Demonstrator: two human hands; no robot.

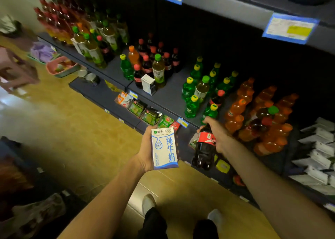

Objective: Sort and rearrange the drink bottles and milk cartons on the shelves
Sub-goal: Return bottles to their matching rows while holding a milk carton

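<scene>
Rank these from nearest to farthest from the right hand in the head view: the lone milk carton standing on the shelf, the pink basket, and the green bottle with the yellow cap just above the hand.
1. Green bottle, just above the right hand.
2. Milk carton on the shelf, up and left.
3. Pink basket, far left.

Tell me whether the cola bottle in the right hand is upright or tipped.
Roughly upright: the right hand grips the cola bottle by its neck, base hanging down.

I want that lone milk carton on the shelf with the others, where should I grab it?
Take the milk carton on the shelf across its two flat sides near the top, coming from the front edge of the shelf. It stands upright at the edge, with a cola bottle and a tea bottle crowding it behind, so the front is open.
</scene>
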